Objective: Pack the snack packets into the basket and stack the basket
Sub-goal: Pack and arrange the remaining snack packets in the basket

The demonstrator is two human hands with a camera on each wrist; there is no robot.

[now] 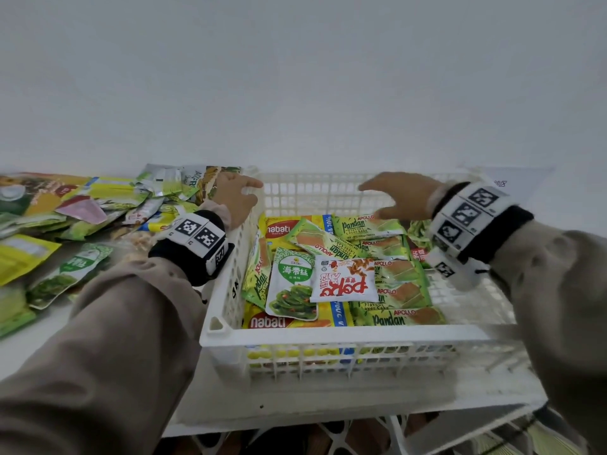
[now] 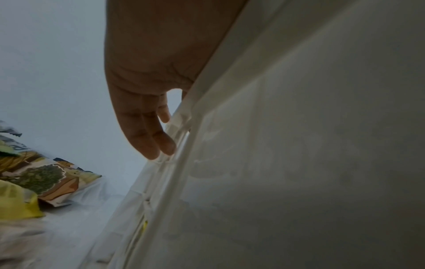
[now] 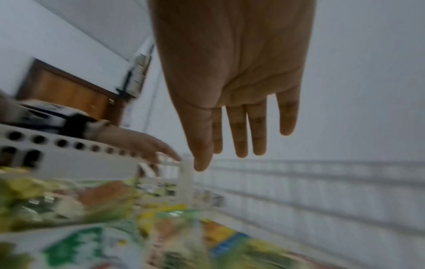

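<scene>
A white lattice basket (image 1: 328,338) holds several snack packets, among them a white-and-red Popo packet (image 1: 343,279), a green seaweed packet (image 1: 292,284) and Pandan cake packets (image 1: 371,226). My left hand (image 1: 235,198) rests against the basket's left rim near the back corner. In the left wrist view its fingers (image 2: 147,127) lie straight down the outside of the basket wall (image 2: 253,145). My right hand (image 1: 394,195) hovers open above the back of the basket and holds nothing. The right wrist view shows its fingers (image 3: 239,127) spread, above blurred packets (image 3: 92,227).
A pile of loose green and yellow packets (image 1: 82,205) covers the table left of the basket. A white wall stands right behind. The basket sits on a white board (image 1: 328,408), with lattice parts (image 1: 361,438) below its front edge. A brown door (image 3: 69,91) is far left.
</scene>
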